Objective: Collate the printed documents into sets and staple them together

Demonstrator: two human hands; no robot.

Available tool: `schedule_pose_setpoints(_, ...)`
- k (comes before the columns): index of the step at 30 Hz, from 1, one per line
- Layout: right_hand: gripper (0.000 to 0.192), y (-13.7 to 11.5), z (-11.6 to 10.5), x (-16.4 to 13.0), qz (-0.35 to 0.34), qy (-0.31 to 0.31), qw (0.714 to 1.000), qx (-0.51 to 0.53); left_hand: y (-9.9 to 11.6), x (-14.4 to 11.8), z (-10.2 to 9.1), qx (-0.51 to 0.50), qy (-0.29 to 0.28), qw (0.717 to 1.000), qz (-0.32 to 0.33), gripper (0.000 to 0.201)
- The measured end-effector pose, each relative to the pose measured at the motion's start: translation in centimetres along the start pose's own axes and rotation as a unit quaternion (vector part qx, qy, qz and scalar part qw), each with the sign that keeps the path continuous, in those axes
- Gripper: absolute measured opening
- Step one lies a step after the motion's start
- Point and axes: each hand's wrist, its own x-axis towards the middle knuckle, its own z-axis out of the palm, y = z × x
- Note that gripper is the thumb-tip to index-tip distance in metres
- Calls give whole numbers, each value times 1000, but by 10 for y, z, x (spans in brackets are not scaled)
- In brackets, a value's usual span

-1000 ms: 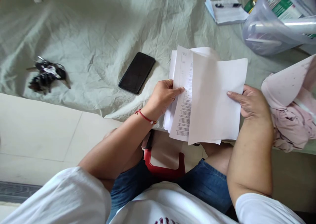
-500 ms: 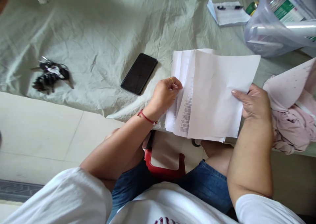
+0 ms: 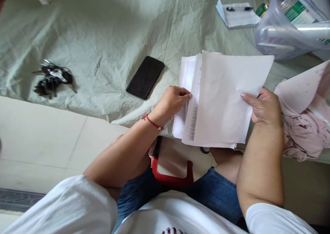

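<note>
Several sheets of white paper lie fanned at the front edge of the cloth-covered surface, the top one blank on the side I see. Printed text shows along the left edges of the lower sheets. My right hand grips the right side of the papers, thumb on top and fingers underneath. At the left edge, my left hand pinches a sheet between thumb and fingertips; a red braided bracelet circles that wrist. Just left of the papers lies a black phone, touched by neither hand.
A bunch of keys lies at the left on the pale green cloth. At the back right are a notepad with a dark pen and a translucent plastic basket. Pink fabric lies at the right, and a red stool shows below.
My left hand has moved slightly down and right, and its fingertips now close on a sheet's edge. The papers' fan has shifted a little; my right hand keeps its grip.
</note>
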Motion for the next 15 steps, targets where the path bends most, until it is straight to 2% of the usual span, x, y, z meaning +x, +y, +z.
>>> schedule_pose_setpoints(9, 49, 3, -3, 3, 19, 9, 1000, 23, -3, 2, 1, -44, 54, 997, 13, 25)
schedule_pose_setpoints(15, 50, -2, -2, 0, 53, -1, 999, 9, -4, 2, 2, -56, 54, 997, 17, 26)
